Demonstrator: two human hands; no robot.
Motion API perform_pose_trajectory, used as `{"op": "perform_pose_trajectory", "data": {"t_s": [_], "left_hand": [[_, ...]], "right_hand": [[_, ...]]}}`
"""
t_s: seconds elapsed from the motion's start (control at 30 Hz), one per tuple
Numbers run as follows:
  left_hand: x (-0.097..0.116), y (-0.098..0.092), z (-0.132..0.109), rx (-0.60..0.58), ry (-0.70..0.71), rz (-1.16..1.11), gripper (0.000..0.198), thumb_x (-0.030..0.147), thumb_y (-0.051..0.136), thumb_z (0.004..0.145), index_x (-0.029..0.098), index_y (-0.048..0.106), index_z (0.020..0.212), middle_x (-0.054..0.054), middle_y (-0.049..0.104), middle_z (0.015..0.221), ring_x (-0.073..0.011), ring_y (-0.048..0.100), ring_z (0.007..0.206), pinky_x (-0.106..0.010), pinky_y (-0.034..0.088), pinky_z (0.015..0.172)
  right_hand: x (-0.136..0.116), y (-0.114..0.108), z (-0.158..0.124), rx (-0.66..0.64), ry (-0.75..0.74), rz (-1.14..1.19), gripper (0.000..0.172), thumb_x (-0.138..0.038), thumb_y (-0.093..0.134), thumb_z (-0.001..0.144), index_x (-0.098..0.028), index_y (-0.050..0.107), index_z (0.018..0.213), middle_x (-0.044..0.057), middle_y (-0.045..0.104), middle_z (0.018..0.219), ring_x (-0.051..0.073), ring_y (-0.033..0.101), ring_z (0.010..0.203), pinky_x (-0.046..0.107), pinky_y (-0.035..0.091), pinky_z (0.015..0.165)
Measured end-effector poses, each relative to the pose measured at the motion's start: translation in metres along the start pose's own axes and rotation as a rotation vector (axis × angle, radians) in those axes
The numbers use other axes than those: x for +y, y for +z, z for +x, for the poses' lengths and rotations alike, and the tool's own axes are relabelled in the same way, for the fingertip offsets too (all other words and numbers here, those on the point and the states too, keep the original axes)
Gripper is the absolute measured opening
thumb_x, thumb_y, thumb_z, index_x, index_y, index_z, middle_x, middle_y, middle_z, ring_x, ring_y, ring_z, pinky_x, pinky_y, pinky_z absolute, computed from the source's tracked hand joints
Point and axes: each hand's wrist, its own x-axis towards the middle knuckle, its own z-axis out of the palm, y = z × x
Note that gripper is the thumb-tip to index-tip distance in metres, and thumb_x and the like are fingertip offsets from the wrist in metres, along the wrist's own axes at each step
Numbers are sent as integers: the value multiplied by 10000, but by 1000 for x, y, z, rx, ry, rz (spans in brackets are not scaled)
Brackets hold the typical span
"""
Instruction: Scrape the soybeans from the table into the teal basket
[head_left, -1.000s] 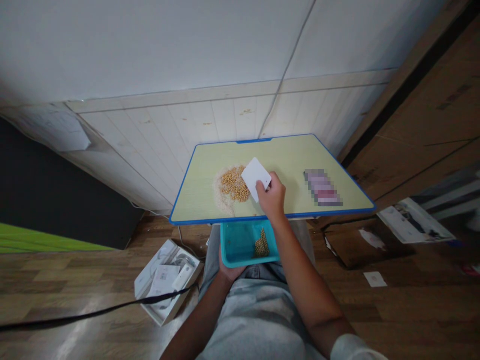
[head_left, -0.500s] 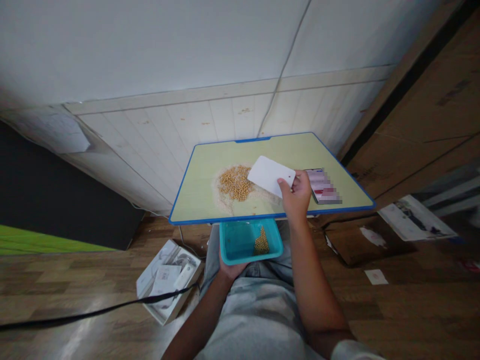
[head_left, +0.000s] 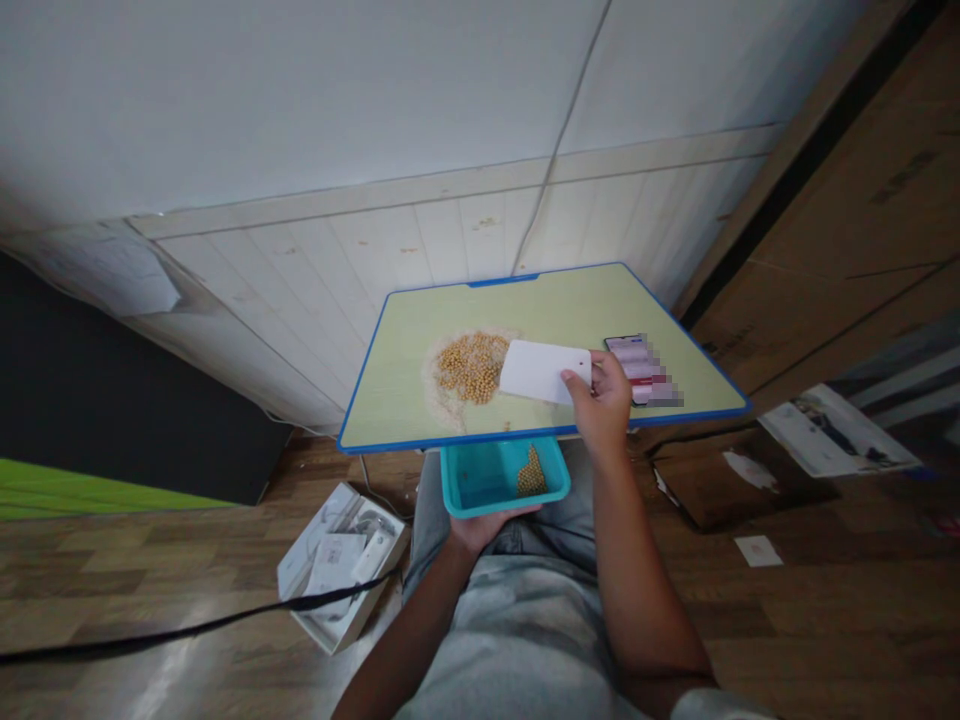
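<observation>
A small pale-green table with a blue rim (head_left: 390, 400) stands in front of me. On it lies a heap of yellow beans (head_left: 469, 365) mixed with white grains. My right hand (head_left: 604, 400) is closed on a white plastic card (head_left: 544, 371), whose far edge rests on the table just right of the heap. Below the table's near edge, my left hand (head_left: 484, 527) grips a teal tray (head_left: 480, 480) from underneath. A small pile of beans (head_left: 531, 476) sits in the tray's right corner.
A phone (head_left: 643, 368) lies on the table's right side, just behind my right hand. On the wooden floor at the left are an open white box (head_left: 337, 560) and a black cable (head_left: 195, 628). Cardboard and papers (head_left: 832, 445) lie at the right.
My right hand drew the card back from over the heap to its right side and lowered it to the table. The tray shifted slightly right.
</observation>
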Motion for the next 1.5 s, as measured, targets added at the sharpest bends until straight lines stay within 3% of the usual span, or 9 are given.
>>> {"op": "perform_pose_trajectory", "data": {"t_s": [0.1,0.27,0.5,0.7,0.8,0.9,1.03,1.33,1.5], "left_hand": [[-1,0,8,102,29,-45,927,805,151,1073,372,180,1892,-111,256,1973,-512,152,1829,-915,-53,1369],[-4,6,18,87,53,-35,944,821,170,1075,339,258,1882,-117,394,1920,-505,198,1822,-925,-51,1365],[-3,4,15,68,132,112,933,883,288,1048,288,653,1667,-128,498,1860,-566,366,1742,-929,181,1347],[-2,0,17,127,90,15,967,833,195,1069,306,308,1871,-153,408,1907,-536,275,1791,-953,62,1346],[-4,-2,15,131,100,53,936,849,323,1050,313,482,1800,-171,493,1858,-540,329,1769,-927,169,1355],[-6,-4,12,152,127,106,863,851,387,1036,278,734,1581,-196,614,1758,-571,427,1707,-917,274,1327],[-7,-4,11,195,123,128,836,816,356,1052,280,761,1550,-189,642,1731,-585,464,1677,-921,334,1288],[-6,-3,10,245,99,101,847,764,386,1049,317,593,1737,-155,548,1821,-572,429,1709,-895,328,1312],[-6,3,11,277,93,83,831,761,403,1044,353,562,1750,-109,596,1793,-504,415,1738,-828,264,1388]], "right_hand": [[-1,-4,-2,-18,16,-9,313,-437,823,848,-262,640,1031,25,827,916,253,799,840,316,598,709],[-6,-12,-9,-66,40,-17,270,-399,803,851,-258,659,1030,17,823,905,242,782,823,305,579,690],[-8,-15,-11,-180,93,6,255,-395,810,805,-251,685,973,-10,798,809,217,732,738,281,523,640],[-8,-18,-10,-276,154,50,296,-428,839,783,-251,670,950,-26,781,760,185,664,634,260,468,578],[-6,-20,-8,-195,125,64,314,-433,858,788,-254,674,968,-11,800,792,193,682,657,269,500,596],[-2,-22,-2,68,48,54,353,-450,868,785,-256,652,985,10,819,840,207,725,711,274,533,626],[3,-23,5,341,-53,20,390,-468,860,795,-255,621,1018,42,834,939,224,785,825,293,593,709],[-3,-20,-3,277,-86,-124,279,-393,818,872,-243,694,1072,43,826,939,255,804,875,410,663,882],[-1,-19,-4,255,-111,-201,243,-372,805,896,-245,716,1083,38,818,941,263,788,892,434,665,925]]}}
